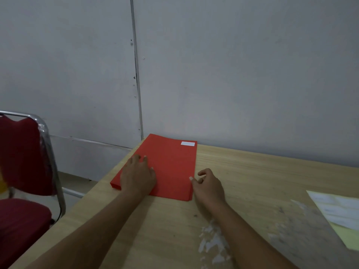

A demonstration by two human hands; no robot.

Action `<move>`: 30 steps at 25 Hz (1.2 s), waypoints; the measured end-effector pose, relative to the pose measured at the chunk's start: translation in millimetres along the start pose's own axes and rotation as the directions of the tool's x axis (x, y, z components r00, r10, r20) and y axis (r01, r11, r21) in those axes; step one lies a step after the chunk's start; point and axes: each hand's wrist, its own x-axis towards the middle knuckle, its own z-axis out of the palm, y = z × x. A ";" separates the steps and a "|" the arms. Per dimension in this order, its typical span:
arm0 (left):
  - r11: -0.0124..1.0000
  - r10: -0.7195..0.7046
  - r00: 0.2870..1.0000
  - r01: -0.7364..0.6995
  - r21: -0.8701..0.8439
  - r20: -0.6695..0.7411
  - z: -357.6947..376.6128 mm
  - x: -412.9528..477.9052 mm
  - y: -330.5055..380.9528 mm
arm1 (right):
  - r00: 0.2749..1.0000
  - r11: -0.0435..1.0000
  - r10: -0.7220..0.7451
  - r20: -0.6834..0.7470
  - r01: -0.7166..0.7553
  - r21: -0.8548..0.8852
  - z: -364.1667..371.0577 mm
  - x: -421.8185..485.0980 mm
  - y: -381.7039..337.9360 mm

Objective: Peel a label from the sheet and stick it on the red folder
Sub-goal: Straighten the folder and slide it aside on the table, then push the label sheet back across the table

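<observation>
Head cam view: the red folder [167, 167] lay flat on the wooden table [262, 175], at its far left corner, up near the grey wall [242, 74]. A small white label [187, 143] was already stuck on the folder's far right corner. The left hand [138, 176] was spread out flat, palm down, pressing on the near left part of the folder, not gripping anything. The right hand [208, 186] sat on the table just beside the folder's near right edge, fingers loosely curled with the thumb tip touching that edge, and it wasn't holding anything either as far as I could see. The label sheet [339, 210] was well off to the right, at the table's edge, with some yellow paper [347, 236] poking out under it. White scuffed patches [213, 239] marked the tabletop closer in. A red chair [23, 167] with a chrome frame stood on the left.
</observation>
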 end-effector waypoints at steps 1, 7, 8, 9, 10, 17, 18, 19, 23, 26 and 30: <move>0.998 0.056 0.998 -0.056 -0.017 0.016 2.8 -11.1 10.4 | 0.996 0.995 -0.090 -0.016 0.089 -0.043 -2.7 -6.9 5.8; 0.957 0.261 0.960 -0.243 -0.159 0.102 16.0 -81.9 75.6 | 0.936 0.877 -0.351 0.013 0.334 -0.345 -28.9 -44.3 37.6; 0.956 0.253 0.961 -0.231 -0.179 0.111 15.3 -88.5 83.4 | 0.940 0.874 -0.341 0.031 0.329 -0.359 -36.1 -49.0 43.8; 0.954 0.249 0.961 -0.221 -0.202 0.124 14.2 -94.5 90.8 | 0.945 0.869 -0.323 0.043 0.314 -0.383 -44.7 -54.0 51.2; 0.949 0.261 0.956 -0.228 -0.216 0.137 13.2 -100.6 97.9 | 0.951 0.864 -0.304 0.051 0.297 -0.407 -53.2 -58.7 59.1; 0.923 0.356 0.906 -0.304 -0.235 0.228 12.1 -159.0 161.5 | 0.970 0.876 -0.200 0.139 0.241 -0.417 -111.0 -96.0 112.0; 0.919 0.353 0.909 -0.293 -0.265 0.222 11.6 -167.5 169.4 | 0.970 0.876 -0.194 0.147 0.238 -0.420 -118.9 -100.7 117.5; 0.913 0.364 0.907 -0.302 -0.274 0.213 11.4 -175.9 176.5 | 0.970 0.875 -0.189 0.152 0.237 -0.423 -126.9 -105.2 122.8; 0.905 0.388 0.896 -0.325 -0.277 0.216 10.0 -195.3 192.7 | 0.969 0.889 -0.189 0.160 0.238 -0.392 -153.8 -122.5 140.5; 0.906 0.386 0.889 -0.316 -0.281 0.246 9.1 -202.2 199.5 | 0.968 0.904 -0.205 0.146 0.245 -0.351 -166.3 -129.5 147.0; 0.898 0.413 0.866 -0.336 -0.284 0.283 8.0 -211.6 213.1 | 0.971 0.929 -0.214 0.106 0.236 -0.285 -187.3 -135.7 153.8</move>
